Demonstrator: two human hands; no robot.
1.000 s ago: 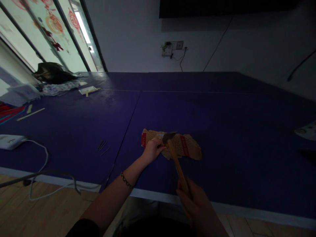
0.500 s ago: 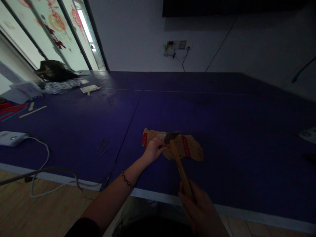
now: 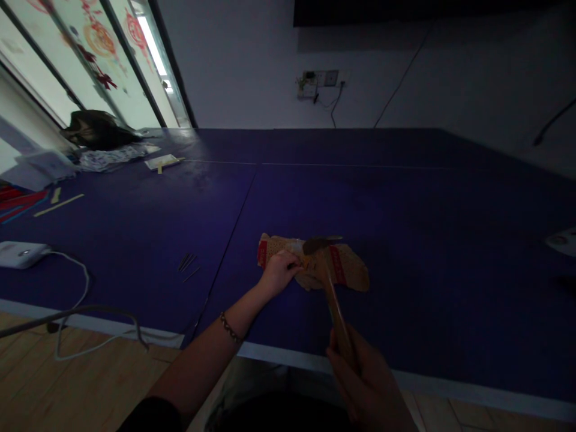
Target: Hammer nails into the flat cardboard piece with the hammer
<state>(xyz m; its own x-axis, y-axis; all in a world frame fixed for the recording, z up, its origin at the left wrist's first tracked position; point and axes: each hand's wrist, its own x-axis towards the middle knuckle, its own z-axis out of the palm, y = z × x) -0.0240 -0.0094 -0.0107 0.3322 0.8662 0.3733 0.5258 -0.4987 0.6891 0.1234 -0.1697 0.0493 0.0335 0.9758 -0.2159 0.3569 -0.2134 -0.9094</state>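
So the right grip is wrapped around the wooden handle of a hammer, which points up and away from it toward a dark head. The head sits just right of the left grip, over a crumpled tan cloth with red bands. Can't tell if it's touching the cloth or a bit above.

The left grip is on the left part of that cloth, thumb and fingertips drawn close together. It's pretty dark, so I can't tell if they're pinching anything. The cloth runs out to the right of those fingers and lies on a purple desk.

Left of the left grip there are a few thin rods lying loose, well apart from it. Way further left is a white box with a cable coming off it. A dark bag sits far off, beyond the left grip and to its left.
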